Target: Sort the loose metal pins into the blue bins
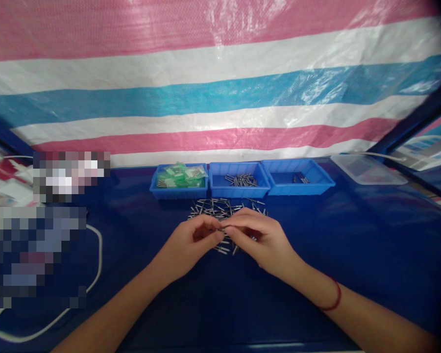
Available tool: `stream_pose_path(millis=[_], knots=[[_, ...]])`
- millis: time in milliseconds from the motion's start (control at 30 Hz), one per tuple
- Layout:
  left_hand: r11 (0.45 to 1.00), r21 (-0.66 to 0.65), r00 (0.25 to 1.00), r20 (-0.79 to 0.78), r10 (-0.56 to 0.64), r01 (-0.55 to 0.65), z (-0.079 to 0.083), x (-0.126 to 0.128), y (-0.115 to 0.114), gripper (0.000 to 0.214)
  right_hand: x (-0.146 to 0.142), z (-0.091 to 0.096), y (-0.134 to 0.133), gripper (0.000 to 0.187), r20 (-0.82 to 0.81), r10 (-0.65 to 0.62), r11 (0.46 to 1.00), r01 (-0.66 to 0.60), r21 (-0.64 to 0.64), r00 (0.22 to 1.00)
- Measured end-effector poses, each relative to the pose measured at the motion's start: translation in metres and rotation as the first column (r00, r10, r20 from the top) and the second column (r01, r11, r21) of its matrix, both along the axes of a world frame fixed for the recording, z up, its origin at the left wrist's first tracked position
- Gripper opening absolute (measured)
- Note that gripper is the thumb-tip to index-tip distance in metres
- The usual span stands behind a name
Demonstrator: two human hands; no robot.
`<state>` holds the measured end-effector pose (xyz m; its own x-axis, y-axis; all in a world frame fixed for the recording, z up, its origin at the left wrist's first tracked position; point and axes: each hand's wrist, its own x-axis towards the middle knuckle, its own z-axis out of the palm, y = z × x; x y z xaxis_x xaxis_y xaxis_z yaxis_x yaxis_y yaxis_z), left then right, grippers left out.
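A loose pile of metal pieces that look like blind rivets lies on the dark blue table. Just over the pile's near part, my left hand has its thumb and forefinger pinched. My right hand is pinched too, and its fingertips meet those of the left. Whatever is between the fingertips is too small and too covered to make out. More of the rivets stick out below and between the hands. A dark red string bracelet circles my right wrist.
Behind the pile stand three blue bins in a row: the left bin with green-marked plastic packets, the middle bin with rivets, the right bin with a few. A clear plastic lid lies right; a white cable curves left.
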<state>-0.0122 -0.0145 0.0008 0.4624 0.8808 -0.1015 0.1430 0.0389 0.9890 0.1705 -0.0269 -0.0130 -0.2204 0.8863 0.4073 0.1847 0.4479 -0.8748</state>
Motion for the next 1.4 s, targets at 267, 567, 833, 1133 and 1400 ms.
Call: stream_pose_path(millis=[267, 567, 833, 1133, 1400], knots=[[0.953, 0.268, 0.976, -0.126, 0.176, -0.138, -0.004, -0.004, -0.002, 0.015, 0.001, -0.004, 0.001, 0.014, 0.115, -0.063, 0.994, 0.052, 0.096, 0.991], [0.913, 0.399, 0.970, -0.175, 0.167, -0.085, -0.004, -0.007, -0.004, 0.033, 0.001, -0.003, 0.008, 0.019, 0.020, -0.049, 0.991, 0.052, -0.123, 0.999], [0.660, 0.625, 0.798, -0.599, 0.063, 0.417, 0.007, -0.015, 0.006, 0.019, 0.040, 0.006, 0.046, 0.026, -0.555, -0.483, 0.856, 0.234, -0.460, 0.677], [0.563, 0.509, 0.614, -0.790, 0.006, 0.650, 0.001, -0.017, 0.010, 0.018, 0.032, 0.005, 0.037, 0.026, -0.443, -0.350, 0.860, 0.095, -0.502, 0.825], [0.589, 0.520, 0.608, -0.791, 0.059, 0.619, 0.000, -0.010, 0.005, 0.019, 0.016, -0.005, 0.019, 0.027, 0.116, -0.070, 0.985, 0.087, -0.148, 0.991]])
